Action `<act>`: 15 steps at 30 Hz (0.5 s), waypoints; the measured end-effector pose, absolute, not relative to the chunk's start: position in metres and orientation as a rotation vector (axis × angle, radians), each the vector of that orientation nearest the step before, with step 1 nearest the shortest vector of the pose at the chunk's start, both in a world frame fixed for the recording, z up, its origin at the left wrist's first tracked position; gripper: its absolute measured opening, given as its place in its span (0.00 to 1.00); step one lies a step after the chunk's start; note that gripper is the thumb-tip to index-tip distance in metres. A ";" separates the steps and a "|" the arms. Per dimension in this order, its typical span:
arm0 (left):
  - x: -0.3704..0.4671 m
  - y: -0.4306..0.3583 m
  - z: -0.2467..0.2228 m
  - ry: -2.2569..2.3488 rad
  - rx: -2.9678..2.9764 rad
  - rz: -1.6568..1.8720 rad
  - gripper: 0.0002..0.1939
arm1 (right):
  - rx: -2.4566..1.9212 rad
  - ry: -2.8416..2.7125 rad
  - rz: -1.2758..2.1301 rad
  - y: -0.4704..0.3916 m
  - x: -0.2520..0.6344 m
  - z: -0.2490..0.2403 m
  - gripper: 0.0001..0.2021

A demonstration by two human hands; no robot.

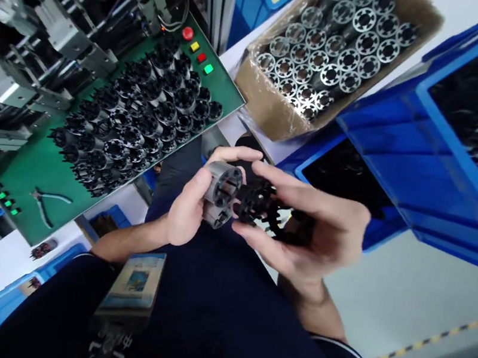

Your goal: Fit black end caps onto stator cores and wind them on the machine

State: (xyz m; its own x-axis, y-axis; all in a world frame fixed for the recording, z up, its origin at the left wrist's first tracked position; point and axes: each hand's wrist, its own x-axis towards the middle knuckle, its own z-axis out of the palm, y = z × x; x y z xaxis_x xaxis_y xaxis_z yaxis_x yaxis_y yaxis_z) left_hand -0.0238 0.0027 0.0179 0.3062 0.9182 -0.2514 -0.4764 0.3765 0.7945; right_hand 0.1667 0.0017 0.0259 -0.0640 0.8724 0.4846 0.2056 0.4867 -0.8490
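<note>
My left hand (189, 204) is wrapped round two grey metal stator cores (223, 185), one above the other, with their slotted ends facing right. My right hand (320, 225) pinches several black plastic toothed end rings (256, 201) between thumb and fingers, and more of them sit back in the palm. The foremost black ring is right beside the open end of the upper core; whether they touch, I cannot tell. Both hands are in front of my body, above my lap.
A cardboard box (271, 114) of bare metal cores stands at the back right. On the green machine table (30, 182) are rows of cores with black ends (140, 115), pliers (46, 206) and lit buttons (201, 58). Blue bins (389, 148) of black parts are at the right.
</note>
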 end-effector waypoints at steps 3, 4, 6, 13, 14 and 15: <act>-0.019 0.003 0.017 0.800 0.709 1.103 0.27 | -1.028 -1.607 0.799 0.004 0.164 0.027 0.38; -0.019 0.003 0.016 0.796 0.719 1.108 0.27 | -1.050 -1.626 0.828 0.004 0.164 0.028 0.35; -0.022 0.002 0.013 0.806 0.742 1.085 0.26 | -1.079 -1.634 0.846 0.005 0.163 0.029 0.29; -0.036 0.001 0.005 0.946 0.864 1.073 0.32 | -1.107 -1.596 0.787 0.001 0.152 0.027 0.28; -0.036 0.001 0.004 0.950 0.874 1.083 0.32 | -1.109 -1.590 0.779 0.000 0.150 0.026 0.29; -0.037 0.000 0.004 0.954 0.883 1.090 0.31 | -1.107 -1.585 0.777 -0.001 0.149 0.025 0.31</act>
State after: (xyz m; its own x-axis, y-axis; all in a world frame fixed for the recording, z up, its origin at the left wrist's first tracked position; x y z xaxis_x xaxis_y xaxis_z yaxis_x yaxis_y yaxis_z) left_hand -0.0365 -0.0002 0.0042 0.1792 0.9670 -0.1813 -0.3078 0.2301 0.9232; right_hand 0.1488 -0.0013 0.0255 -0.0697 0.9273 0.3679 0.2773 0.3723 -0.8857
